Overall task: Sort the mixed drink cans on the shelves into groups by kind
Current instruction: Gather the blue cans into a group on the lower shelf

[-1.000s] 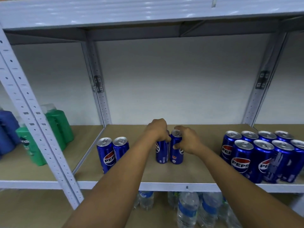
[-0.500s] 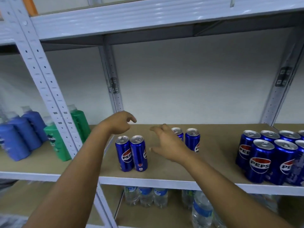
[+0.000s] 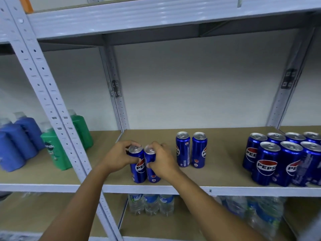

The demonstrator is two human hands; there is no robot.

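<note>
Each hand's grip pinches one slim can near the shelf front: left hand on the left can, right hand on the right can.

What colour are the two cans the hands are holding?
Shiny blue, with silver tops and a red, white and blue Pepsi logo, seen in the head view.

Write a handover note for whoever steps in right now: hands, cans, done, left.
Left hand: closed on the left slim can of the front pair.
Right hand: closed on the right slim can beside it.
Both cans stand on the shelf board.
Second slim pair stands further back, to the right.
Wide cans are grouped at far right.
Left to do: likely join the two slim pairs.
</note>
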